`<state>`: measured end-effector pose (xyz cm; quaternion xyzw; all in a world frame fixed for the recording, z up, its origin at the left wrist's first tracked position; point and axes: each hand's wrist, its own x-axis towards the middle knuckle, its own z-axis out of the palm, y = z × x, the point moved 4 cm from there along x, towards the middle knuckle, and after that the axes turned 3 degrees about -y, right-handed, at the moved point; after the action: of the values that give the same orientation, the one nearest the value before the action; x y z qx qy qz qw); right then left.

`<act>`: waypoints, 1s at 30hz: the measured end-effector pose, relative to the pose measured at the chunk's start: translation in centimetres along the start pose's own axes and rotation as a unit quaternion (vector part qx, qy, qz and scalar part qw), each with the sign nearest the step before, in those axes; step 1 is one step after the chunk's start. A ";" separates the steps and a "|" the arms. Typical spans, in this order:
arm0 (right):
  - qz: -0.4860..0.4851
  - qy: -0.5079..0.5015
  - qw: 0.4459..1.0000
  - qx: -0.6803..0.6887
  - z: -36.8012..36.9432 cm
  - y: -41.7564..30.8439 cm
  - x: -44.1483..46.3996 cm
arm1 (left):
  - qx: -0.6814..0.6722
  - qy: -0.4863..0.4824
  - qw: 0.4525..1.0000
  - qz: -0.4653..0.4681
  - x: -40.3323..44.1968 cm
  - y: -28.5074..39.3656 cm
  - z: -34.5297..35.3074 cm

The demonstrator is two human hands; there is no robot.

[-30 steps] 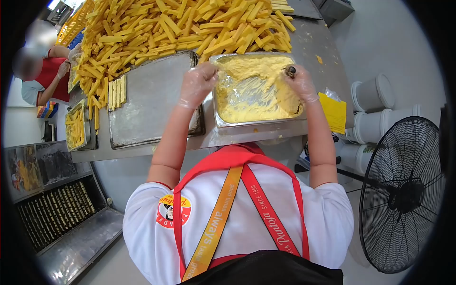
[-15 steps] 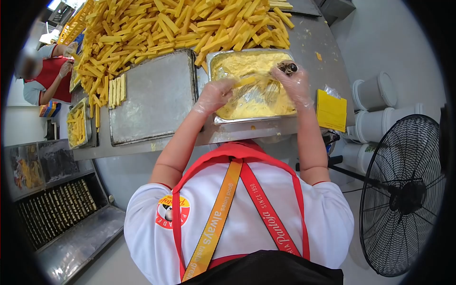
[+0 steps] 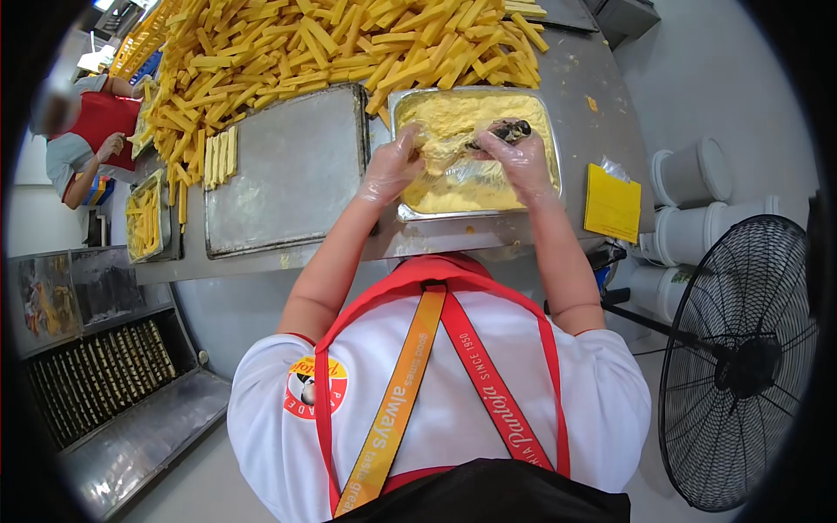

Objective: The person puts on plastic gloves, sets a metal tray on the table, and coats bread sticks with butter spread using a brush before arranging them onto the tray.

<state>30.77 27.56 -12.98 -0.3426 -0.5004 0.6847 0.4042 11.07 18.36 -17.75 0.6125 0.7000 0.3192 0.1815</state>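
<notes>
Pale yellow cream lies in a metal pan [image 3: 471,213], spread unevenly over its bottom. My right hand [image 3: 516,161], in a clear glove, is closed on a dark-handled tool [image 3: 513,132] over the middle of the pan; the tool's working end is hidden in the cream and fingers. My left hand [image 3: 394,166], also gloved, pinches a yellow stick at the pan's left side, mostly hidden by fingers and cream. Left of the pan lies a flat metal tray [image 3: 288,174], with several cream-coated sticks [image 3: 221,158] in a row at its upper left.
A large heap of yellow sticks [image 3: 349,48] covers the far side. A smaller pan [image 3: 146,220] of sticks stands at left, near a co-worker in a red apron [image 3: 103,126]. Right are a yellow packet [image 3: 612,205], white buckets [image 3: 691,172] and a black fan [image 3: 745,362].
Both hands were apart at the pan's sides, then came closer together over it. The right hand has moved left with the tool. The co-worker's hands have shifted.
</notes>
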 end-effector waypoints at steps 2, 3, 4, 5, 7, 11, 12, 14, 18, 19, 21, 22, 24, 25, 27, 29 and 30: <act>-0.018 0.030 0.982 -0.188 -2.6 1.5 2.1 | -0.017 0.015 1.000 0.021 -0.2 -0.5 0.3; -0.027 0.045 0.959 -0.279 -4.1 2.2 2.9 | -0.026 0.023 0.999 0.032 -0.2 -0.7 0.4; -0.052 0.051 0.958 -0.277 -4.4 1.9 3.2 | -0.046 0.027 0.998 0.032 -0.1 -0.8 0.2; -0.058 0.049 0.968 -0.240 -4.4 2.1 3.1 | -0.067 0.031 0.997 0.031 -0.1 -0.9 0.1; -0.065 0.046 0.983 -0.166 -2.6 0.7 1.2 | -0.088 0.029 0.996 0.011 -0.1 -1.3 0.2; -0.048 0.001 0.997 -0.060 -1.2 2.2 0.9 | -0.129 0.019 0.989 -0.068 0.0 -1.8 0.0; -0.054 0.018 0.992 -0.116 -1.9 2.5 1.5 | -0.148 0.018 0.985 -0.087 0.0 -1.6 -0.3; -0.060 0.068 0.960 -0.265 -3.4 2.5 2.2 | -0.147 0.006 0.985 -0.092 -0.1 -1.5 -0.6; -0.045 0.041 0.994 -0.090 -0.2 0.4 0.1 | -0.140 0.005 0.986 -0.091 0.0 -1.9 -0.5; -0.037 0.018 0.999 -0.011 1.0 0.0 -0.4 | -0.144 0.005 0.985 -0.095 -0.1 -1.9 -0.3; -0.011 0.032 0.994 -0.106 -0.4 1.3 0.3 | -0.147 0.012 0.983 -0.107 -0.3 -1.9 -0.5; 0.003 0.047 0.984 -0.173 -2.1 2.2 1.3 | -0.124 0.003 0.986 -0.112 -0.5 -1.7 -1.1; 0.019 0.083 0.964 -0.251 -3.4 2.4 2.5 | -0.126 0.027 0.984 -0.123 -1.5 -2.5 -3.0; 0.025 0.104 0.959 -0.264 -3.8 2.1 2.3 | -0.122 0.050 0.983 -0.129 -2.0 -2.9 -4.5; -0.014 0.103 0.937 -0.334 -5.5 3.6 2.9 | -0.161 0.203 0.957 -0.132 -3.4 -8.9 -6.9; -0.050 0.102 0.932 -0.344 -5.1 4.4 2.4 | 0.024 0.260 0.947 -0.187 -5.3 -12.3 -13.8; -0.066 0.102 0.940 -0.320 -4.4 4.2 2.0 | 0.027 0.308 0.927 -0.214 -6.4 -14.9 -16.3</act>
<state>32.89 30.39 -18.27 -0.4879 -0.6707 0.4220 0.3662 -9.26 7.76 -16.70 0.3248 0.8442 0.4264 0.0042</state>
